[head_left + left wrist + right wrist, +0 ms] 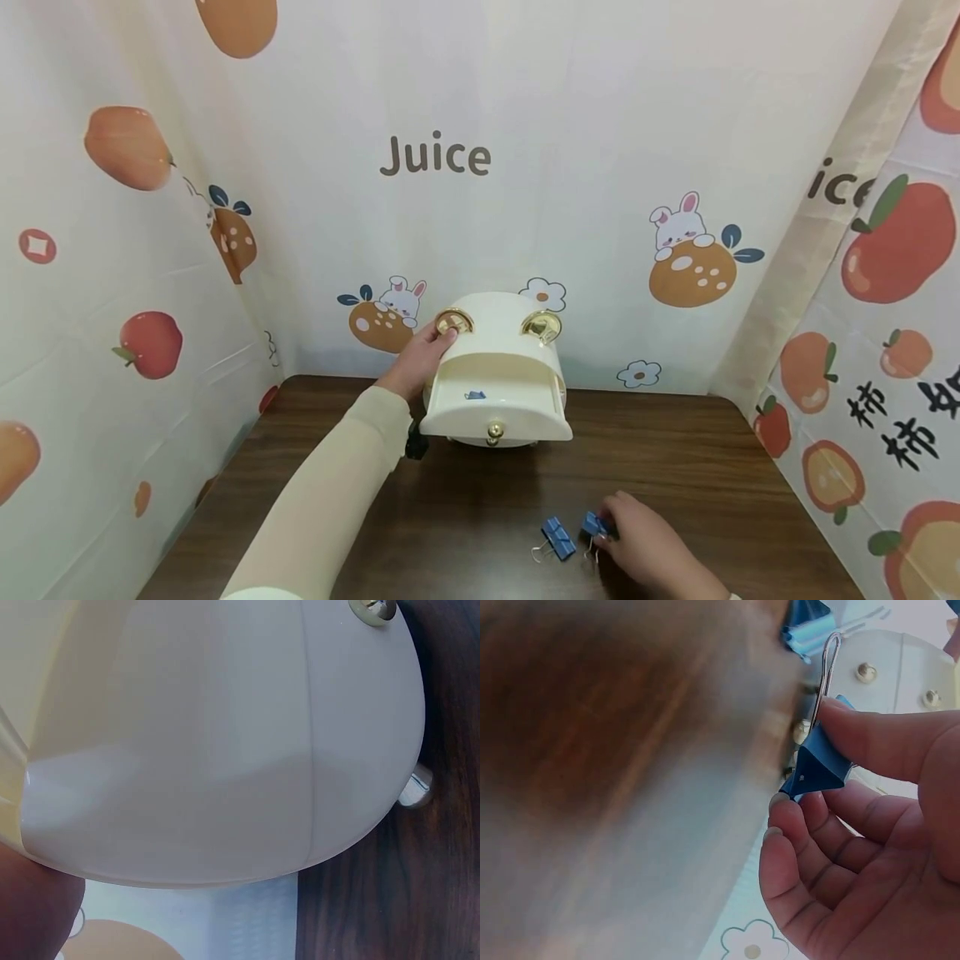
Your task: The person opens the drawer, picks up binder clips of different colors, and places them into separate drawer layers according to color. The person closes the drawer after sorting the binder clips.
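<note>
A cream-white box [497,329] with gold round ornaments on top stands at the back of the table, its drawer [457,423] pulled out. One small blue binder clip [476,395] lies inside the drawer. My left hand [418,365] holds the box's left upper side, thumb by the left gold ornament [455,320]; its other fingers are hidden. Near the front of the table, my right hand [641,540] pinches a blue binder clip [821,761] between thumb and fingers. Another blue binder clip [558,538] lies on the table just left of it.
The dark wooden table [660,450] is bordered by printed fabric curtains [585,167] at the back and both sides. A gold knob [495,430] sits on the drawer front, and a short foot [417,787] shows under the box.
</note>
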Available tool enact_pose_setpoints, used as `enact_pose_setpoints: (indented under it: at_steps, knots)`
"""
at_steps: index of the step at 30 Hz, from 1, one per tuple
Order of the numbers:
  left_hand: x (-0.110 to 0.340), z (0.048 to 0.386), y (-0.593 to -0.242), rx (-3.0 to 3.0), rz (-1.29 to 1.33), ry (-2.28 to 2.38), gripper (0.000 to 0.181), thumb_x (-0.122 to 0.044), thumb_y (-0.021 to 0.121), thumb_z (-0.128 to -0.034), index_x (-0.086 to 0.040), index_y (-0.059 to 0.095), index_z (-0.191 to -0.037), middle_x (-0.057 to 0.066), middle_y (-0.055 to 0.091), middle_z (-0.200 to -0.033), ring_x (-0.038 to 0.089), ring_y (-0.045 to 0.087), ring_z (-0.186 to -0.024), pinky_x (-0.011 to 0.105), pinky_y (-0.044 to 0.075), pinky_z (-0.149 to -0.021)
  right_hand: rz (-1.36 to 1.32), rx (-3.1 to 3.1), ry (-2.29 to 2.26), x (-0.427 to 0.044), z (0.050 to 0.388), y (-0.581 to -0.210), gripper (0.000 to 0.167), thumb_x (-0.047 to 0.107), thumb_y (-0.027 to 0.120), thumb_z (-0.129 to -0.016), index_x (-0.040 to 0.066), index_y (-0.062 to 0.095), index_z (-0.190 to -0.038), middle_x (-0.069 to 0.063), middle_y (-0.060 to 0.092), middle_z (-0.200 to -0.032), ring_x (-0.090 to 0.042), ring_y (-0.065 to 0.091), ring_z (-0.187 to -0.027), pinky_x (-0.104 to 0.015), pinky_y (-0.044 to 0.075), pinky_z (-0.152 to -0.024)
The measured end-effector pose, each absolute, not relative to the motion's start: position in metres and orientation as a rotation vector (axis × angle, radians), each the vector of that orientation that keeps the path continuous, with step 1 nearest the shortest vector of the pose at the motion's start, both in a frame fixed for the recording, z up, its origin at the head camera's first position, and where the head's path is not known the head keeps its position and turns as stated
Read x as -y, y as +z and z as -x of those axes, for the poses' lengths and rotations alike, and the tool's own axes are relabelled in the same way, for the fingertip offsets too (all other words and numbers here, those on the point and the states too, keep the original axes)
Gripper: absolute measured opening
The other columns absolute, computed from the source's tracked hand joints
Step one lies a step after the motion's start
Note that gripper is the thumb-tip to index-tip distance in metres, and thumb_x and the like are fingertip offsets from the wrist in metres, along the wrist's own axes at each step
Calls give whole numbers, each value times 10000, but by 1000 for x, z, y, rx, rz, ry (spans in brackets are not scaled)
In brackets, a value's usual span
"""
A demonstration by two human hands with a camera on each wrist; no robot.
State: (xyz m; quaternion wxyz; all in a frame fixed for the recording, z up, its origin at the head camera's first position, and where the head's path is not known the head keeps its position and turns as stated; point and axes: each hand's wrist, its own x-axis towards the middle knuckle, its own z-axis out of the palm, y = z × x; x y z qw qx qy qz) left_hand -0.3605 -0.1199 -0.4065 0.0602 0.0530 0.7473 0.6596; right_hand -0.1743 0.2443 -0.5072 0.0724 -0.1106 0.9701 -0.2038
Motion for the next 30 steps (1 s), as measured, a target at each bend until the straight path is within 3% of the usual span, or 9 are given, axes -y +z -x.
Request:
enact_pose_setpoints:
  at_steps: [16, 30]
  knots:
    - [120, 360, -406, -2228, -168, 2008, 520, -417, 491, -1091, -276, 404, -1584, 105, 602, -1321, 239, 674, -944, 373, 567, -778, 265, -2983, -728, -240, 185, -477, 201, 162, 833, -870, 164, 650, -953, 46, 573, -902, -106, 561, -798, -383, 521, -723]
    - [120, 362, -406, -2215, -156, 2002, 512, -432, 497, -1085, -270, 423, -1565, 105, 613, -1278, 242, 680, -930, 377, 576, -764, 352, -3043, -893, -233, 212, -408, 185, 201, 736, -973, 111, 669, -1120, -1, 613, -1008, -166, 587, -868, -362, 527, -724]
